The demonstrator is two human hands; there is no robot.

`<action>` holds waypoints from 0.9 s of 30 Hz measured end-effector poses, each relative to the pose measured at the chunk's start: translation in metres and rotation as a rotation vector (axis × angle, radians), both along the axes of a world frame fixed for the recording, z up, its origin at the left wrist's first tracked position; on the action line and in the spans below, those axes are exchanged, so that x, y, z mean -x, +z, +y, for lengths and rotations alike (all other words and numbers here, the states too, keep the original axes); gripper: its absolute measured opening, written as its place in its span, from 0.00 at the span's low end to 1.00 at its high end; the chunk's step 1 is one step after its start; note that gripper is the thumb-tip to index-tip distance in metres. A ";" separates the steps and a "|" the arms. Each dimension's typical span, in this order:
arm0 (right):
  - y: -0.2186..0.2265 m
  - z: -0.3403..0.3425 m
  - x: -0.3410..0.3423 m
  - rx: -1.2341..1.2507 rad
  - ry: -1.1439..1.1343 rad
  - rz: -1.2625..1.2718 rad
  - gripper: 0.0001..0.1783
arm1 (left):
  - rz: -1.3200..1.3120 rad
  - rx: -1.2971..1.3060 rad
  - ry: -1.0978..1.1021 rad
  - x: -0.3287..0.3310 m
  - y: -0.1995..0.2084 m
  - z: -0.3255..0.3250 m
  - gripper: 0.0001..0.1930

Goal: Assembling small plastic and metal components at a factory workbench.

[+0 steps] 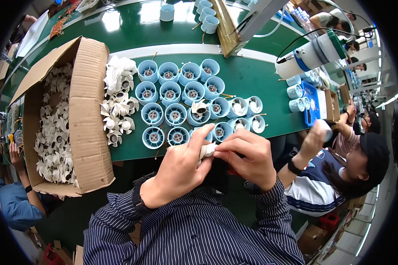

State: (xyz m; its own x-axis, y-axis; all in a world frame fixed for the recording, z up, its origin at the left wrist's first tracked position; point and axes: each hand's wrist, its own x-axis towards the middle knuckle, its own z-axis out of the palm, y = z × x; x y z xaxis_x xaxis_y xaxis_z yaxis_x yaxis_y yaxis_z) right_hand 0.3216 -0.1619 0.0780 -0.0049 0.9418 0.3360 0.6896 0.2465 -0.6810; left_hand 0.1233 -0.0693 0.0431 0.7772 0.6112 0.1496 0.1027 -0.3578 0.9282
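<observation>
Fingers point(200, 137) of left hand point(174, 165) and right hand point(248, 155) pinch white fan point(206, 151); four right cups point(260, 107) fitted, left cups point(151, 79) mostly fanless.

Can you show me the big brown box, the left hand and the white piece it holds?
Brown box point(91, 119): head view, cardboard side.
Left hand point(176, 162): head view, back of hand.
White piece point(206, 151): head view, its exposed side.

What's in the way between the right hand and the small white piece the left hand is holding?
Nothing visible: the right hand has its fingertips right at the small white piece in the left hand. The round, light-blue plastic cups stand beyond.
</observation>
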 end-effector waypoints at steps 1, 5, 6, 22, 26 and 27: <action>-0.006 -0.001 -0.001 -0.001 0.005 0.003 0.08 | -0.015 -0.029 0.014 -0.001 -0.002 0.000 0.34; -0.023 -0.014 -0.020 0.174 -0.280 0.469 0.10 | -0.019 0.356 -0.031 0.004 0.012 0.001 0.33; -0.027 -0.016 -0.029 0.196 -0.212 0.845 0.11 | -0.023 0.358 -0.036 0.006 0.010 0.002 0.33; -0.043 -0.005 -0.054 0.291 -0.266 0.491 0.14 | -0.139 1.099 -0.238 0.018 -0.010 0.005 0.20; -0.043 -0.004 -0.052 0.216 -0.124 1.395 0.16 | -0.126 1.120 -0.278 0.016 -0.015 0.004 0.21; -0.047 -0.005 -0.056 0.207 0.018 1.575 0.17 | -0.112 1.116 -0.270 0.016 -0.015 0.002 0.21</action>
